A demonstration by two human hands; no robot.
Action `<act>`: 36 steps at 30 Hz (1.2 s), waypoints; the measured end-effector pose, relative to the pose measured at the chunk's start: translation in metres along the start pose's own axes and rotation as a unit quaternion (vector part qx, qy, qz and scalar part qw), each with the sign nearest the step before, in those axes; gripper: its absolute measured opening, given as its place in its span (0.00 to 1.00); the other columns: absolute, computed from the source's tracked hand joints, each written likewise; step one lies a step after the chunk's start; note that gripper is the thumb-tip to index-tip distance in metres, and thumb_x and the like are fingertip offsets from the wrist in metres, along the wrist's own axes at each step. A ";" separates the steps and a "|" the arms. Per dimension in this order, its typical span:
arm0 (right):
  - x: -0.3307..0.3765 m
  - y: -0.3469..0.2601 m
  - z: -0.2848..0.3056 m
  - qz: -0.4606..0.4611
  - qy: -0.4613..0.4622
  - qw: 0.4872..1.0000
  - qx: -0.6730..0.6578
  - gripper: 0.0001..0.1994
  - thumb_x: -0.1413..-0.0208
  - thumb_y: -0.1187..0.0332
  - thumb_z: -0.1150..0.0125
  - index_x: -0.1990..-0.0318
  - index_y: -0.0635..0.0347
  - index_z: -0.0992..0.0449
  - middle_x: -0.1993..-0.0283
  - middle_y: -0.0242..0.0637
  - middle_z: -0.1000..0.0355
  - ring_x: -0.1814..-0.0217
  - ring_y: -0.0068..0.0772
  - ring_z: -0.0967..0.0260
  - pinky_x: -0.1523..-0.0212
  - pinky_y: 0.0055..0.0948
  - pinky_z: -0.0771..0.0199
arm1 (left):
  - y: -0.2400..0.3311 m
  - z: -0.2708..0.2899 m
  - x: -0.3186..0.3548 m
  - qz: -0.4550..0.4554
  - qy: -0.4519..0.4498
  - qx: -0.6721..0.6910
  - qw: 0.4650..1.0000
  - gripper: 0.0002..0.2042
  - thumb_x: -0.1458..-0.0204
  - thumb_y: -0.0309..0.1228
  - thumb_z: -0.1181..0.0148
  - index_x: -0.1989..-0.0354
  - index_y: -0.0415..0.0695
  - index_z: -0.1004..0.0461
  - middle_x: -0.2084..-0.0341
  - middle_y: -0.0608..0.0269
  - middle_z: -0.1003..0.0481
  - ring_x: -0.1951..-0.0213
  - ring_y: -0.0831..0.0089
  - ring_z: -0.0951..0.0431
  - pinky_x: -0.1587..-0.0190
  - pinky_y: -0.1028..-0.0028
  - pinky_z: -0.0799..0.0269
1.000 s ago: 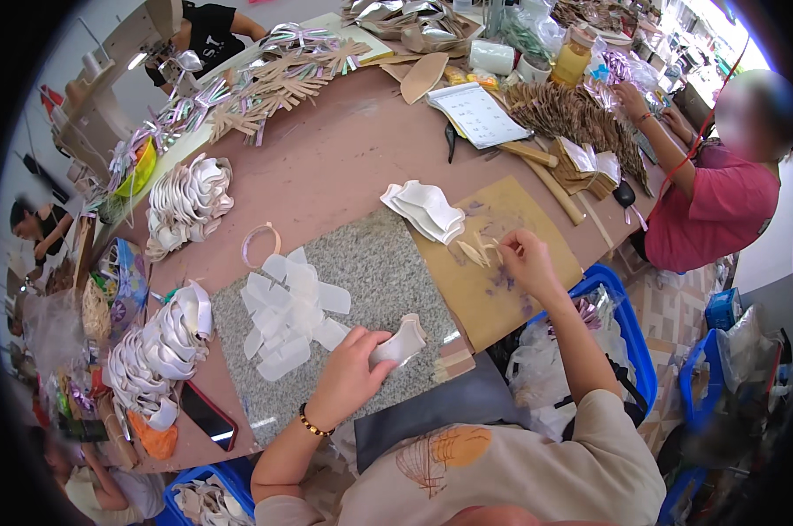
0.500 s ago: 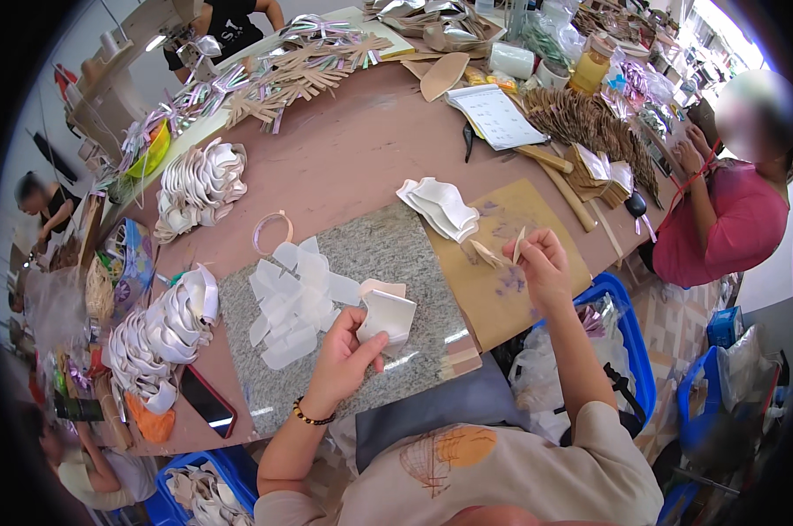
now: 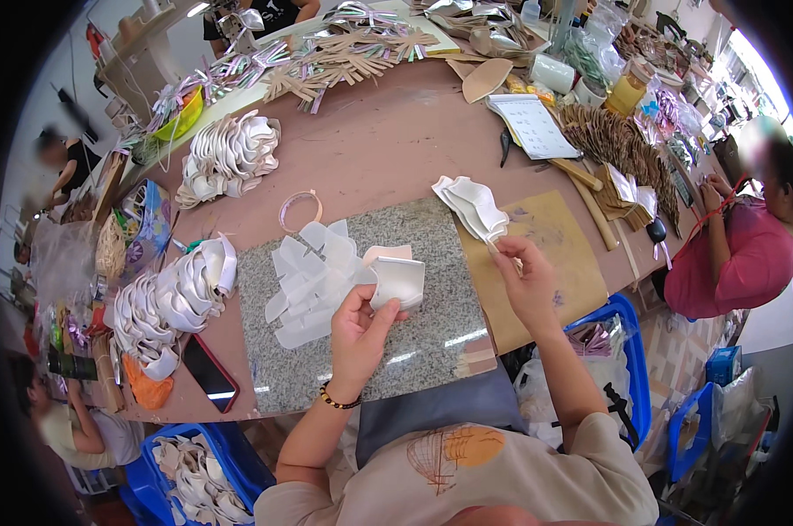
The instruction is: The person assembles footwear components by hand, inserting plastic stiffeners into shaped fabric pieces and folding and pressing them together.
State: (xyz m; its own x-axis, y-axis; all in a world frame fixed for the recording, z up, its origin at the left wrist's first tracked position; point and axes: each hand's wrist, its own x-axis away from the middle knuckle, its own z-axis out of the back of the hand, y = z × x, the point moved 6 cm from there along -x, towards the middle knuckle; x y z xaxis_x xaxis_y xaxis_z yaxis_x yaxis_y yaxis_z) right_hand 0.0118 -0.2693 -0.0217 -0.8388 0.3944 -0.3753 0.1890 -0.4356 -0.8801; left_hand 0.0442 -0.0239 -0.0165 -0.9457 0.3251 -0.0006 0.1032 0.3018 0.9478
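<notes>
My left hand (image 3: 361,329) pinches a curved white leather-like piece (image 3: 400,282) with a pale beige edge, thumb in front and fingers behind. It is held above a grey speckled stone slab (image 3: 431,351). My right hand (image 3: 526,279) is closed at the fingertips on a small beige piece (image 3: 495,240), partly hidden by the fingers. Those fingertips are at the near end of a small stack of white shaped pieces (image 3: 471,207). This stack lies across the slab's edge and a brown sheet (image 3: 550,263). Translucent white strips (image 3: 313,285) overlap on the slab, left of my left hand.
Piles of white curved pieces (image 3: 230,158) stand at left, near a phone (image 3: 210,373) and a tape roll (image 3: 300,211). A notepad (image 3: 526,125), a wooden-handled tool (image 3: 594,215) and stacked brown pieces (image 3: 629,145) lie at right. Blue bins (image 3: 629,351) flank me; co-workers sit around.
My right hand has moved left, bringing its fingertips to the white stack. My left hand has raised and tilted the white piece slightly. The whole view has shifted.
</notes>
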 end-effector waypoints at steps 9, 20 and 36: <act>0.042 0.028 -0.014 -0.052 -0.070 0.994 0.063 0.03 0.46 0.77 0.46 0.65 0.65 0.30 0.67 0.36 0.27 0.64 0.20 0.30 0.64 0.20 0.32 | -0.004 0.006 0.003 -0.011 -0.001 -0.007 1.000 0.08 0.45 0.23 0.49 0.58 0.35 0.35 0.63 0.57 0.27 0.64 0.75 0.25 0.60 0.74 0.25; 0.035 -0.033 -0.043 -0.166 -0.121 0.939 -0.275 0.03 0.47 0.77 0.44 0.65 0.62 0.31 0.67 0.30 0.30 0.66 0.16 0.33 0.64 0.17 0.34 | -0.013 -0.007 0.003 0.055 -0.011 0.071 0.996 0.17 0.43 0.20 0.55 0.45 0.32 0.42 0.52 0.53 0.32 0.49 0.70 0.30 0.45 0.71 0.32; 0.038 -0.042 -0.098 -0.138 -0.135 0.946 -0.260 0.04 0.49 0.73 0.40 0.71 0.63 0.28 0.70 0.30 0.37 0.71 0.17 0.37 0.69 0.18 0.35 | -0.021 -0.013 0.010 0.013 0.041 0.029 0.999 0.17 0.41 0.24 0.55 0.44 0.36 0.39 0.58 0.65 0.28 0.61 0.84 0.29 0.58 0.83 0.32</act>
State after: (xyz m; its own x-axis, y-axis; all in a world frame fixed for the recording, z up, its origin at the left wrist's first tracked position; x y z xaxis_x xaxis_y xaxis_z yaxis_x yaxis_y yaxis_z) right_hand 0.0223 -0.1572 -0.0274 -0.9796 0.1826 -0.0837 0.1100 0.1389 -0.9842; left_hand 0.0281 -0.0390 -0.0323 -0.9644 0.2593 0.0516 0.1426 0.3458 0.9274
